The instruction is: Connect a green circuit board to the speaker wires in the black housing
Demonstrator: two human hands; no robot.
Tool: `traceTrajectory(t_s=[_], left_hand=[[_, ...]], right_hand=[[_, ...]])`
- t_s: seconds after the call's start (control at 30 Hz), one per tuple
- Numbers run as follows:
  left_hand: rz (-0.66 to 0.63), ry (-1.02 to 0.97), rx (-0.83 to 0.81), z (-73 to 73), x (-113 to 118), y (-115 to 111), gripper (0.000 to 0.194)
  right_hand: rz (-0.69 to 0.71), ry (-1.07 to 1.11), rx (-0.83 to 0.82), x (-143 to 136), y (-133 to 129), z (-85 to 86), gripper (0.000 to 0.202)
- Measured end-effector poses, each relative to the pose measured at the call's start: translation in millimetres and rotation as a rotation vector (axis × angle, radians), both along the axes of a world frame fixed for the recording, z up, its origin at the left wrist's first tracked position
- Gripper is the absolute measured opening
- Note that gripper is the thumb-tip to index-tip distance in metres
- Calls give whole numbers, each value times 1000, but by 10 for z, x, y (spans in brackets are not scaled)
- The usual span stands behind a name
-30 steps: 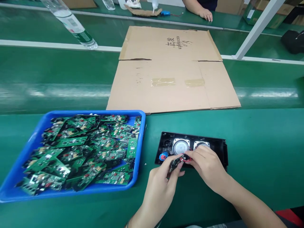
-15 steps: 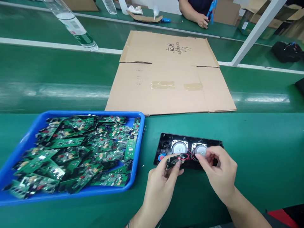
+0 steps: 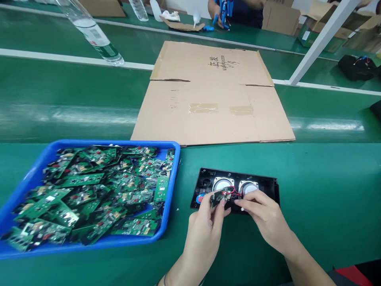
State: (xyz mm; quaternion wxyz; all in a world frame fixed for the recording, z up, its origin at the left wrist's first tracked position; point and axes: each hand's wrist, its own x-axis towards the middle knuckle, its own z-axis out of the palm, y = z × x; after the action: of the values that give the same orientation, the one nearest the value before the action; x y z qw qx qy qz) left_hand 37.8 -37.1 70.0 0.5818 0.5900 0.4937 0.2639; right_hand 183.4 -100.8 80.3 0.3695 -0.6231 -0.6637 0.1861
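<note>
Circuit board (image 3: 219, 196), small and green, sits pinched in our left hand (image 3: 205, 230) over the black speaker panel (image 3: 268, 184); our right hand (image 3: 263, 220) pinches its red wires (image 3: 233, 193). Blue tray (image 3: 174, 174) lies left.

Bright, even light from overhead fills the scene, and shadows are soft and short. A broad white glare streaks across the glossy green conveyor belt (image 3: 89, 115) from its left edge to its right. Wide-angle distortion bends lines near the picture's edges, stretching the water bottle (image 3: 92, 31) at top left. The far bench is slightly soft; the near area is sharp.
</note>
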Motion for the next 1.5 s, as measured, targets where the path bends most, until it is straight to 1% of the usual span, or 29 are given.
traceTrajectory(t_s=[0.07, 0.13, 0.23, 0.33, 0.5, 0.57, 0.67, 0.77, 0.83, 0.93, 1.0, 1.03, 1.1, 1.17, 1.33, 1.5], left_hand=[[-18, 28, 28, -24, -9, -10, 23], [-35, 57, 58, -30, -24, -25, 24], [-62, 93, 96, -11, -40, -41, 24], [-88, 107, 93, 46, -42, -27, 22], [-142, 153, 54, 140, -20, 33, 15], [-155, 170, 79, 142, -8, 42, 14], [-160, 194, 152, 118, 0, 33, 13], [-164, 189, 181, 103, -12, 24, 12], [-172, 182, 182, 105, -30, 30, 13], [-205, 169, 175, 111, -63, 54, 18], [-236, 168, 189, 105, -85, 69, 21], [-256, 172, 205, 98, -94, 74, 22], [-289, 175, 244, 84, -107, 74, 24], [-282, 151, 250, 76, -109, 63, 24], [-196, 89, 128, 85, -90, 22, 26], [-168, 60, 50, 62, -60, 35, 24]], right_hand=[[2, -148, -41, -48, 10, -6, 27], [-44, -290, -63, -100, 43, -17, 27], [-90, -435, -40, -149, 101, -29, 29], [-73, -513, -16, -153, 133, -19, 30], [23, -588, 8, -129, 157, 28, 25], [37, -617, 21, -135, 171, 33, 25], [16, -648, 41, -163, 187, 15, 28], [-43, -629, 51, -192, 178, -21, 30], [-85, -574, 39, -199, 162, -50, 28], [-145, -432, 12, -181, 145, -87, 24], [-175, -316, -19, -155, 146, -98, 14], [-169, -268, -43, -140, 150, -99, 11], [-129, -209, -76, -117, 160, -94, 14], [-93, -186, -70, -105, 170, -88, 16], [-115, -131, -21, -140, 200, -121, 23], [-116, -168, -46, -152, 203, -167, 15]])
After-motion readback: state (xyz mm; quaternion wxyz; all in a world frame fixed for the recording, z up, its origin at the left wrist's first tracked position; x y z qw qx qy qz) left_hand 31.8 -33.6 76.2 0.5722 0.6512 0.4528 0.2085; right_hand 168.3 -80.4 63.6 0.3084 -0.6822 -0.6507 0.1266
